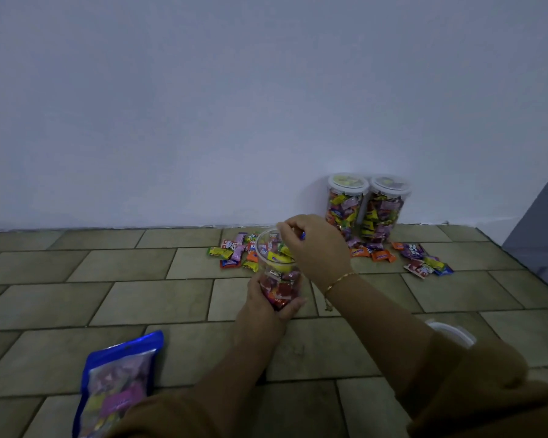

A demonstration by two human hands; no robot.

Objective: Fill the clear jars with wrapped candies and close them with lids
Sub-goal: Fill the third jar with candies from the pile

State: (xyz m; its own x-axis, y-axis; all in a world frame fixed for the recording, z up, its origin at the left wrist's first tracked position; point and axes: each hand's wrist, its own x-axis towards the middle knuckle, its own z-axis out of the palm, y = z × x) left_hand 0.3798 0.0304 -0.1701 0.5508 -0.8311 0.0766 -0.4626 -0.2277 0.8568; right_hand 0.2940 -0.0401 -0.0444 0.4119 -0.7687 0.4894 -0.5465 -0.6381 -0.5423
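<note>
1. Nearest the camera, a blue candy bag with a clear front panel lies flat on the tiled floor at lower left, its wrapped sweets showing through.
2. At lower right, a white lid rests on the floor, partly hidden behind the right forearm's brown sleeve.
3. The left hand has its grip wrapped around the lower part of an open clear jar, thumb and fingers curled round the wall. The jar tilts away from the person and is more than half full of wrapped candies.
4. The right hand hovers at the jar's rim, fingers bunched downward; a small blue piece shows at the fingertips, pinched in its grip. A gold bracelet sits on that wrist.
5. Beyond the jar, loose wrapped candies lie scattered on the floor, with more spread to the right.
6. Farthest back, two filled jars with white lids on stand touching each other against the pale wall.
</note>
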